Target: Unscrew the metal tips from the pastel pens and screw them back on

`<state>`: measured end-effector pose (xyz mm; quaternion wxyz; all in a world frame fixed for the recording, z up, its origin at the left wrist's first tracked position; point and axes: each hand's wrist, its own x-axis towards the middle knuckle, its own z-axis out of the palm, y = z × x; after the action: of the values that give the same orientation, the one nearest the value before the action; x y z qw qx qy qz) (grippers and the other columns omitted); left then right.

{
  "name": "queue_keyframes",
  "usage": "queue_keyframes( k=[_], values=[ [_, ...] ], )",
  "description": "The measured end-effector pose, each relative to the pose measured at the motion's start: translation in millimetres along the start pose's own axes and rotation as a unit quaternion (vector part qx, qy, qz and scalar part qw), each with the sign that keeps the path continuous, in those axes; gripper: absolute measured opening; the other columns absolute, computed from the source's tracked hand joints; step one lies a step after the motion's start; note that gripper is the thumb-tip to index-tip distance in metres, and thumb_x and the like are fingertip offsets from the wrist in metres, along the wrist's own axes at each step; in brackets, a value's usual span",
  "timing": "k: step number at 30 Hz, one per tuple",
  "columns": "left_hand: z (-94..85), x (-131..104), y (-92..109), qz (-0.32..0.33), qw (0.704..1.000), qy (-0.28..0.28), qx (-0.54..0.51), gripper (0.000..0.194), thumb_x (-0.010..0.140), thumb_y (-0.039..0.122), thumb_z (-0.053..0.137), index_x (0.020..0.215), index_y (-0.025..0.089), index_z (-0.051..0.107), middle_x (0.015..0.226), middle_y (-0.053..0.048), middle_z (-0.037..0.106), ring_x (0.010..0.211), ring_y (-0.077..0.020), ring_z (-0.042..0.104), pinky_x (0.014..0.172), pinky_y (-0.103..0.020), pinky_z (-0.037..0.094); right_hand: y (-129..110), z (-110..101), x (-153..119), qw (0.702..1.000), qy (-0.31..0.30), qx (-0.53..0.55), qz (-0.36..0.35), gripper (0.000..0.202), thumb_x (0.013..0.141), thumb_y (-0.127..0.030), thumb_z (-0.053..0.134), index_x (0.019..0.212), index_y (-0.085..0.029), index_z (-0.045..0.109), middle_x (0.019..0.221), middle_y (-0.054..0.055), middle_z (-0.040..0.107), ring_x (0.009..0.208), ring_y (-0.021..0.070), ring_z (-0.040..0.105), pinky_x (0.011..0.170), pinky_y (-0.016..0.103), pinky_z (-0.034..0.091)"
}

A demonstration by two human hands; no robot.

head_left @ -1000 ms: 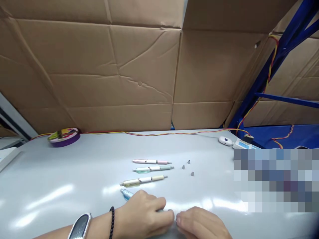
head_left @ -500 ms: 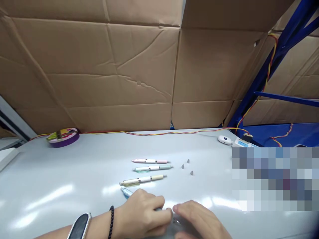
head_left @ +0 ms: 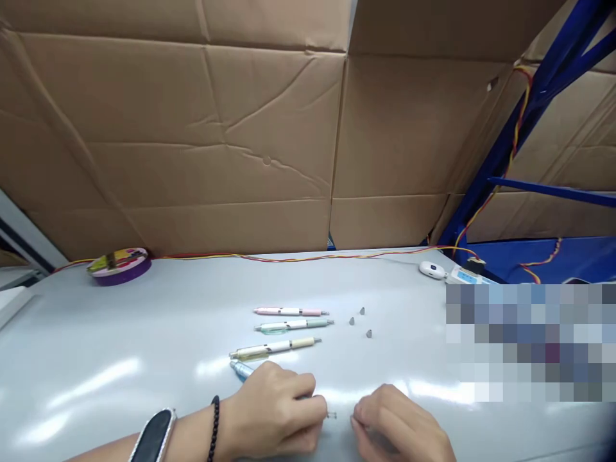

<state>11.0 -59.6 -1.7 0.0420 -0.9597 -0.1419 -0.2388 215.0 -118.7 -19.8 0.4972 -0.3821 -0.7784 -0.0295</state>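
My left hand is closed around a blue pen. Its blue end sticks out behind the hand, and a narrow clear or metallic tip pokes out past the fingers on the right. A short gap to the right, my right hand has thumb and forefinger pinched together; whatever they hold, if anything, is hidden. Beyond the hands lie a yellow pen, a green pen and a pink pen, roughly parallel. Right of them stand three small grey cone-shaped tips, one being the nearest tip.
A purple-edged roll of tape sits at the back left of the white table. Red and yellow wires run along the back edge to a white power strip with a white plug-in device. Cardboard rises behind.
My right hand has drawn away from the pen's front end, slightly to the right, and its fingers have come together in a pinch. The left hand keeps hold of the blue pen.
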Motion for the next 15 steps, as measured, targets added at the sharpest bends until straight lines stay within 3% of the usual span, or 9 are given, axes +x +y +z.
queue_keyframes(
  k=[5, 9, 15],
  values=[
    [-0.5, -0.3, 0.5, 0.007, 1.0, 0.0, 0.003, 0.015, 0.081, 0.014, 0.039, 0.067, 0.021, 0.042, 0.059, 0.003, 0.046, 0.041, -0.0131, 0.032, 0.039, -0.029, 0.017, 12.1, -0.4, -3.4, 0.992, -0.076, -0.037, 0.091, 0.016, 0.088, -0.011, 0.043, 0.085, -0.02, 0.056, 0.069, 0.001, 0.06, 0.06, 0.0143, 0.06, 0.053, 0.024, 0.051],
    [-0.1, -0.2, 1.1, 0.003, 1.0, -0.004, 0.006, 0.016, 0.081, 0.014, 0.04, 0.067, 0.021, 0.043, 0.059, 0.003, 0.046, 0.041, -0.0132, 0.032, 0.039, -0.029, 0.018, 13.6, -2.4, 1.6, 0.987, -0.117, -0.075, 0.079, 0.022, 0.091, -0.014, 0.039, 0.086, -0.021, 0.059, 0.081, 0.005, 0.064, 0.07, 0.0169, 0.065, 0.059, 0.027, 0.056],
    [0.4, 0.3, 0.8, 0.004, 1.0, 0.003, 0.004, 0.018, 0.083, 0.014, 0.04, 0.067, 0.02, 0.043, 0.059, 0.003, 0.047, 0.041, -0.0127, 0.034, 0.04, -0.028, 0.018, 13.8, -3.0, 4.2, 0.988, -0.096, -0.105, 0.051, 0.024, 0.094, -0.018, 0.038, 0.105, -0.017, 0.059, 0.084, 0.007, 0.068, 0.075, 0.0173, 0.068, 0.063, 0.026, 0.059]
  ],
)
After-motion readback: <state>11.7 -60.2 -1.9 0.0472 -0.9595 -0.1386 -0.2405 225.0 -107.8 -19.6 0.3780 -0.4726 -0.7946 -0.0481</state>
